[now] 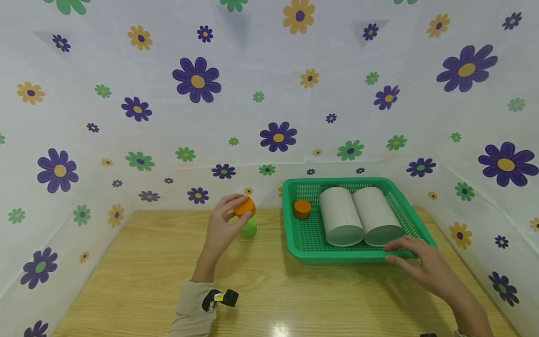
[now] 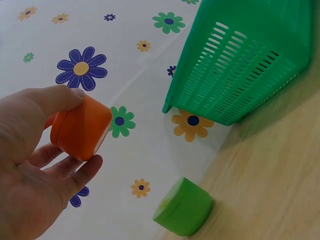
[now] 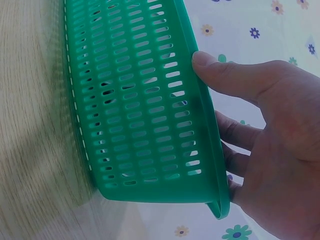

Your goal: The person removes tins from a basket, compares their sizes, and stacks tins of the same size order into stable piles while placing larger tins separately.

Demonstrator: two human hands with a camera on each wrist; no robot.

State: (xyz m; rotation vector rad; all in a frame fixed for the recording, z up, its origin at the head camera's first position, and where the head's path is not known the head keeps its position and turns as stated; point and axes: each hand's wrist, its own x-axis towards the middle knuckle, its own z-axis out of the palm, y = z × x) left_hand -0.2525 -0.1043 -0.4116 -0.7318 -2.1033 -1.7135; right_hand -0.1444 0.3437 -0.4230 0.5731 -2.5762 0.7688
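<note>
An orange cap [image 1: 244,206] is pinched between thumb and fingers of the left hand [image 1: 221,227], raised off the bench [image 1: 147,281]. Just below that hand a green cap [image 1: 249,228] sits on the bench. The right hand [image 1: 417,262] grips the near rim of a green basket [image 1: 303,243], thumb over the edge. Inside, beyond that hand, lie two white cylinders [image 1: 358,215] and another orange cap [image 1: 302,208].

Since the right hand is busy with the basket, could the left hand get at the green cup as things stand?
Probably not yet: the left hand already holds an orange cup, though the green cup sits unobstructed just below it.
</note>
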